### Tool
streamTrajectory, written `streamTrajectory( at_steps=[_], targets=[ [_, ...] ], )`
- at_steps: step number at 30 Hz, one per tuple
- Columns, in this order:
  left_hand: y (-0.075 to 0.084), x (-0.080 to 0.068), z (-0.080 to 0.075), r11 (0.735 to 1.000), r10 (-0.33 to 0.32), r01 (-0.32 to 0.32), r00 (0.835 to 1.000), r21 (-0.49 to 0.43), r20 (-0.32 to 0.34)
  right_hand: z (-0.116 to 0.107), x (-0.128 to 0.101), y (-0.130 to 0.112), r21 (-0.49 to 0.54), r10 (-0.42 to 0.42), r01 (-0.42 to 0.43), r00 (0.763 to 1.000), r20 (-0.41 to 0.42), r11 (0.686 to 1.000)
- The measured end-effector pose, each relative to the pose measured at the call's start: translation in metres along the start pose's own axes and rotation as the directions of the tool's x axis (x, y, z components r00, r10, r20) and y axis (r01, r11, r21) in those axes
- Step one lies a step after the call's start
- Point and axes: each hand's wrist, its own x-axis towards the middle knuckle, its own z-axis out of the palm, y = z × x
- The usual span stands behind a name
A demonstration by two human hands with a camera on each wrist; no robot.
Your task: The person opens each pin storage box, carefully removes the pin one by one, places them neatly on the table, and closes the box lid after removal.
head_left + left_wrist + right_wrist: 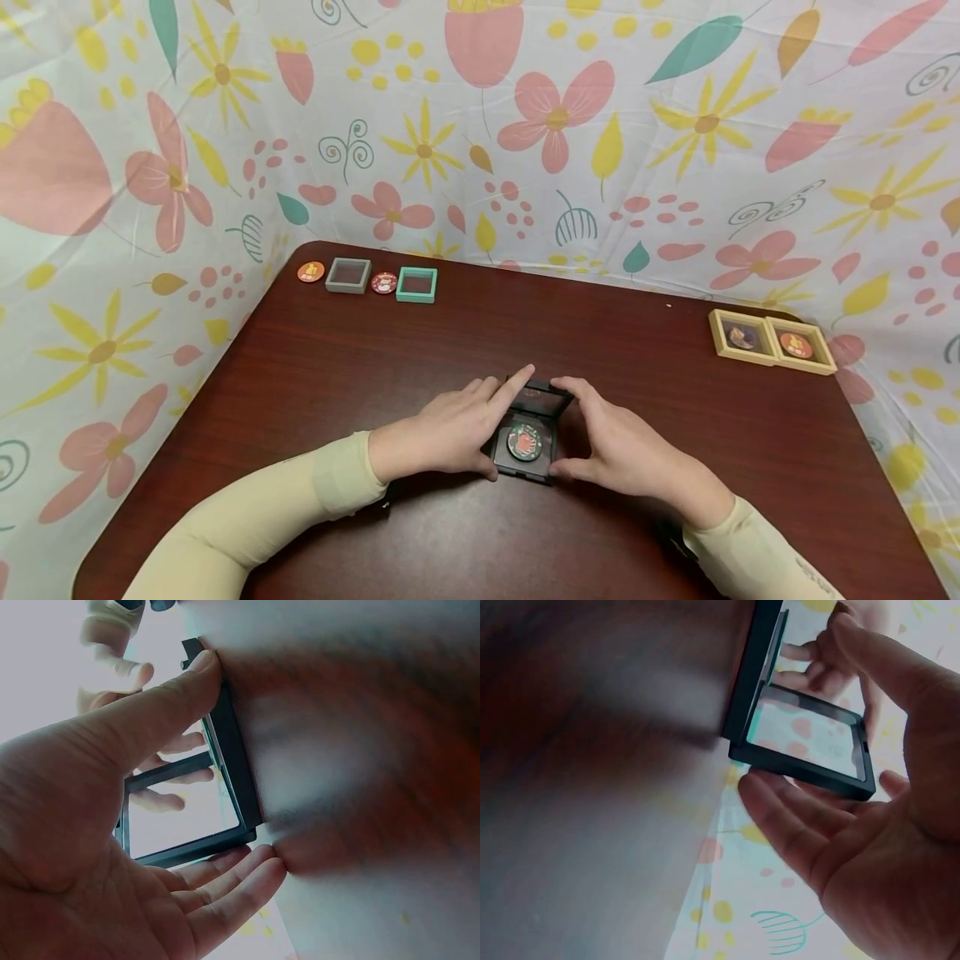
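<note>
A black hinged display case (525,473) lies on the dark wooden table (337,375) in front of me, its clear lid (542,400) raised part way. Inside sits a round green and red token (524,442). My left hand (509,421) holds the case from the left, thumb at the near corner and index finger stretched onto the lid's far edge. My right hand (557,427) arches round the right side, thumb at the near corner and fingers on the lid. The left wrist view has the left hand (236,765) spanning the case's black frame (240,799). The right wrist view shows the right hand (795,701) under the lid's frame (802,769).
At the table's far left stand an orange token (311,272), a grey case (348,275), a red token (384,283) and a teal case (416,285). Two beige cases (742,337) (801,345) holding tokens sit at the right edge. Floral cloth (555,117) walls the table.
</note>
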Motion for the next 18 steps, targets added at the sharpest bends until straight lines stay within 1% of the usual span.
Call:
streamTrajectory(
  at_steps=[3, 9, 18],
  targets=[
    [0.0000, -0.0001, -0.0005, 1.000, 0.001, -0.001, 1.000, 0.006, 0.000, 0.0010, -0.0001, -0.0006, -0.011, -0.001, 0.001, 1.000, 0.027, 1.000],
    [0.0002, 0.0004, -0.0007, 1.000, 0.005, -0.005, 1.000, 0.009, -0.001, 0.0029, -0.0002, -0.0010, -0.024, -0.018, 0.019, 0.999, 0.038, 1.000],
    [0.0008, -0.0004, -0.0002, 0.999, 0.021, -0.021, 1.000, 0.024, -0.022, 0.0047, -0.0011, -0.0027, -0.084, 0.010, -0.005, 0.998, 0.059, 0.996]
  ],
)
